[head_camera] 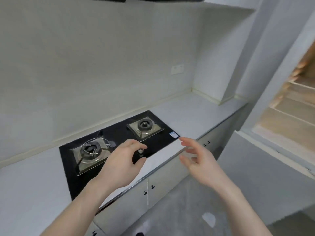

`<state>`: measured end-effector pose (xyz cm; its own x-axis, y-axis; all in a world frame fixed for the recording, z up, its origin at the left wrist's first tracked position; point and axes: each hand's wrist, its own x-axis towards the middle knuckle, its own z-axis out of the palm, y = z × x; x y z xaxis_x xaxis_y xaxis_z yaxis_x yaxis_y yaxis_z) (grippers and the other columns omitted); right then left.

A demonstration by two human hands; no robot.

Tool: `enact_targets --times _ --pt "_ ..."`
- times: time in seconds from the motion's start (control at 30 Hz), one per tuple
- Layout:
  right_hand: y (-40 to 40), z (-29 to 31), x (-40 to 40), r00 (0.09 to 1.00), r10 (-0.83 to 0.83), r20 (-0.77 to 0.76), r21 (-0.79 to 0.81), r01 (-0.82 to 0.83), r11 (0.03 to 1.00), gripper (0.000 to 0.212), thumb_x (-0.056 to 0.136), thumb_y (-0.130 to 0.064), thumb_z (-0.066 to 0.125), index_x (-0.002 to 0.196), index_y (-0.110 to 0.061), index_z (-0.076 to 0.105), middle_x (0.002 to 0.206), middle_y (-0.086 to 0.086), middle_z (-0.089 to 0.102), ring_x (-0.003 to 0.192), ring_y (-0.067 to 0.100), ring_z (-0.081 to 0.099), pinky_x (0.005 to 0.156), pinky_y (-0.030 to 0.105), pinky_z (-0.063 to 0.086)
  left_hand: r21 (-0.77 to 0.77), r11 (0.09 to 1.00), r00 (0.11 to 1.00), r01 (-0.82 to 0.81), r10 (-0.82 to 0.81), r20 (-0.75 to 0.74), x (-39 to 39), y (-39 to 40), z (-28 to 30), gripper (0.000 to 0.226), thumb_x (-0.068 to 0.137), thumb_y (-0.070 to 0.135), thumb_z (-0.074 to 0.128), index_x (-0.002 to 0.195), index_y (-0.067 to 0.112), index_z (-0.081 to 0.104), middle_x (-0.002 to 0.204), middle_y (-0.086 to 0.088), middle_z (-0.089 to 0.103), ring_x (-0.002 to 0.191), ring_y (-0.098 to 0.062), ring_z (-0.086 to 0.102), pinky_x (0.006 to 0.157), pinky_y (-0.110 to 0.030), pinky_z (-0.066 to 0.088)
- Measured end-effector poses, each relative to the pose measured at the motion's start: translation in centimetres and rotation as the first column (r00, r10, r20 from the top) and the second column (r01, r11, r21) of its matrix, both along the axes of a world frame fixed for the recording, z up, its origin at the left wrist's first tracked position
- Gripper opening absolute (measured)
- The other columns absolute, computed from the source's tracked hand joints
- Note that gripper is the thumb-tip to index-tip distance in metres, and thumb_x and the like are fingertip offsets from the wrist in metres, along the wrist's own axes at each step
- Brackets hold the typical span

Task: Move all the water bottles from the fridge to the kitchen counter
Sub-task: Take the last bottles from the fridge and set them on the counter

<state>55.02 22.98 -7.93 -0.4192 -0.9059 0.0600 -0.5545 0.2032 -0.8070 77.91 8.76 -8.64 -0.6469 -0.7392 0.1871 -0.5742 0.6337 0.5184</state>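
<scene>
Hands, left [121, 165] and right [200, 165], fingers loose and holding nothing, hover over counter [196, 116] edge beside hob [119, 133].

Pale grey, matte stone-look kitchen counter [196, 114] runs from lower left of the frame to the corner at centre right. Metal-trimmed front edge. A black glass two-burner gas hob [109, 147] is set flush into it, mid-frame. No water bottle visible; fridge not in frame.
</scene>
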Motion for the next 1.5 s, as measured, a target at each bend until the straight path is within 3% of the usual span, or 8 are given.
enact_targets --times 0.2,0.57,0.63,0.7,0.9,1.0,1.37,1.5 --pt "6.7 1.0 -7.8 0.967 -0.252 -0.031 -0.042 0.251 0.967 0.05 0.1 -0.027 0.066 0.143 -0.047 0.05 0.139 -0.022 0.056 0.122 -0.003 0.055 0.11 0.032 0.046 -0.066 0.964 0.966 0.257 -0.257 0.021 -12.1 1.0 1.6 0.036 0.097 0.041 0.062 0.133 0.042 0.059 0.135 0.029 0.046 0.127 0.0 0.047 0.103 -0.023 0.04" --pt "13.1 1.5 -24.0 0.806 -0.587 -0.076 -0.034 0.586 0.81 0.05 0.099 -0.033 0.065 0.143 -0.05 0.048 0.138 -0.028 0.052 0.124 -0.004 0.053 0.11 0.034 0.046 -0.054 0.812 0.812 0.581 -0.583 -0.016 -36.0 2.3 2.4 0.033 0.098 0.039 0.062 0.131 0.042 0.06 0.132 0.027 0.047 0.121 0.001 0.049 0.094 -0.014 0.034" --pt "12.9 2.1 -27.1 0.777 -0.625 -0.076 -0.054 0.623 0.78 0.049 0.099 -0.03 0.066 0.142 -0.049 0.05 0.137 -0.026 0.054 0.123 -0.003 0.054 0.109 0.034 0.047 -0.048 0.788 0.788 0.614 -0.615 -0.014 -39.5 2.1 2.9 0.033 0.098 0.039 0.062 0.131 0.042 0.06 0.133 0.027 0.047 0.108 0.0 0.053 0.09 -0.007 0.031" --pt "12.5 2.6 -30.0 0.752 -0.654 -0.077 -0.075 0.65 0.756 0.049 0.099 -0.029 0.066 0.141 -0.048 0.051 0.137 -0.025 0.055 0.123 -0.002 0.054 0.108 0.032 0.046 -0.053 0.761 0.761 0.647 -0.648 -0.018 -42.9 1.6 3.3 0.033 0.098 0.04 0.062 0.131 0.041 0.06 0.133 0.026 0.047 0.097 -0.003 0.055 0.088 -0.008 0.032" --pt "12.7 2.9 -37.0 0.68 -0.731 -0.062 -0.1 0.724 0.682 0.049 0.099 -0.028 0.067 0.141 -0.047 0.052 0.138 -0.027 0.054 0.124 0.0 0.055 0.106 0.032 0.047 -0.08 0.694 0.697 0.715 -0.717 0.013 -52.7 0.2 4.0 0.035 0.097 0.037 0.062 0.132 0.037 0.06 0.132 0.025 0.049 0.118 0.0 0.051 0.1 -0.022 0.042" --pt "13.7 2.6 -39.6 0.637 -0.769 -0.049 -0.089 0.764 0.639 0.048 0.099 -0.027 0.066 0.139 -0.048 0.053 0.136 -0.027 0.054 0.124 -0.001 0.054 0.106 0.031 0.047 -0.056 0.648 0.65 0.76 -0.759 0.037 -56.7 0.8 3.9 0.035 0.098 0.04 0.062 0.133 0.037 0.06 0.131 0.024 0.049 0.105 0.002 0.055 0.1 -0.023 0.044" --pt "14.8 0.6 -52.5 0.606 -0.795 -0.028 -0.047 0.794 0.607 0.049 0.099 -0.031 0.065 0.142 -0.049 0.05 0.139 -0.026 0.052 0.126 0.003 0.052 0.106 0.031 0.045 -0.013 0.596 0.595 0.803 -0.8 0.08 -70.8 2.2 1.3 0.038 0.098 0.041 0.062 0.135 0.04 0.057 0.138 0.024 0.046 0.122 -0.001 0.052 0.099 -0.02 0.041" --pt "14.5 0.1 -57.9 0.623 -0.782 -0.02 -0.04 0.781 0.623 0.049 0.099 -0.032 0.065 0.142 -0.049 0.049 0.141 -0.025 0.05 0.127 0.004 0.051 0.11 0.035 0.046 0.009 0.616 0.611 0.788 -0.783 0.119 -75.4 2.2 1.2 0.039 0.098 0.042 0.061 0.137 0.04 0.055 0.14 0.024 0.044 0.095 -0.004 0.054 0.093 -0.019 0.04"
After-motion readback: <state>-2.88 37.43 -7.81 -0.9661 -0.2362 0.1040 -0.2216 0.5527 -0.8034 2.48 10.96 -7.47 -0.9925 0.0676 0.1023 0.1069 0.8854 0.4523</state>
